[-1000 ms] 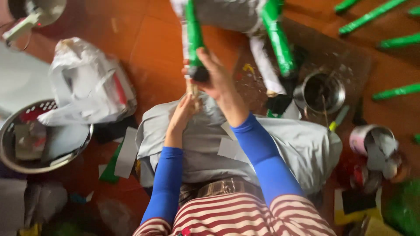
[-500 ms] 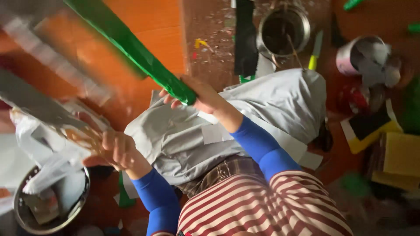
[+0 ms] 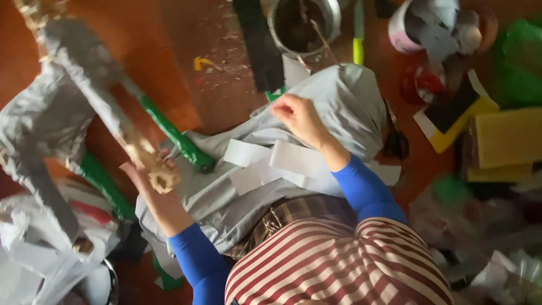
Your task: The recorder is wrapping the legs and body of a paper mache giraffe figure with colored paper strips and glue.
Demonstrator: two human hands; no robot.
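Gripping the bare, lumpy end of a tall paper-covered figure, the left hand held it up over the orange floor. That figure looked rough and crinkly, grey on most of its limbs, with one limb wrapped in shiny green tape. Its tan end looked like twisted paper. The right hand was curled loosely and rested on a grey cloth spread over the lap; I could not tell if it pinched anything. Flat white paper strips lay on that cloth, just beside the wrist. Up near the top stood a round metal pot with dark stuff inside. To its right sat a pink-rimmed tub with crumpled paper in it. Flat yellow sheets were stacked at the right side.
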